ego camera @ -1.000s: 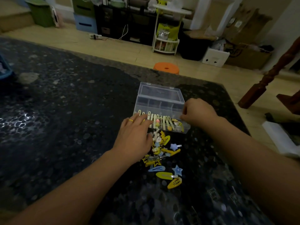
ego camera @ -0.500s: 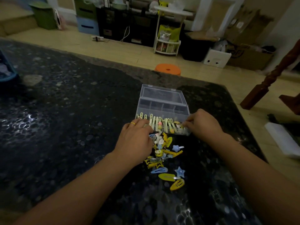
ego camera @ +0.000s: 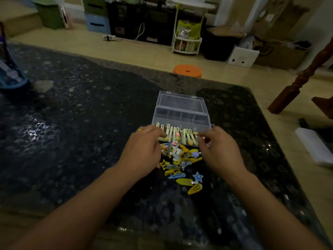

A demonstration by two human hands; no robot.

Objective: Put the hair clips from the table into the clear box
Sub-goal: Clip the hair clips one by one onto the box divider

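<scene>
Clear box (ego camera: 181, 114): rectangular plastic organiser on the dark speckled table (ego camera: 72, 123), long axis running left to right, lid hinged open and leaning away from the viewer; back row divided into small compartments.

Pale clips (ego camera: 180, 134): a row of long cream-coloured hair clips in the front section of the box, each lying with its long axis pointing front to back, side by side (small coloured ornaments at their near ends).

Loose hair clips (ego camera: 180, 163): mixed heap on the table just in front of the box, yellow, blue and pink, pointing every way. Outliers at the near edge: a blue star clip (ego camera: 198, 177) and two yellow oval snap clips (ego camera: 189, 184), roughly crosswise.

Left hand (ego camera: 142, 150): fingers curled at the box's front left corner, ring on one finger; contents of the grip cannot be made out.

Right hand (ego camera: 219, 150): fingertips pinched together at the front right corner; what they pinch is unclear.

Beyond the table: orange stool (ego camera: 187, 70).
</scene>
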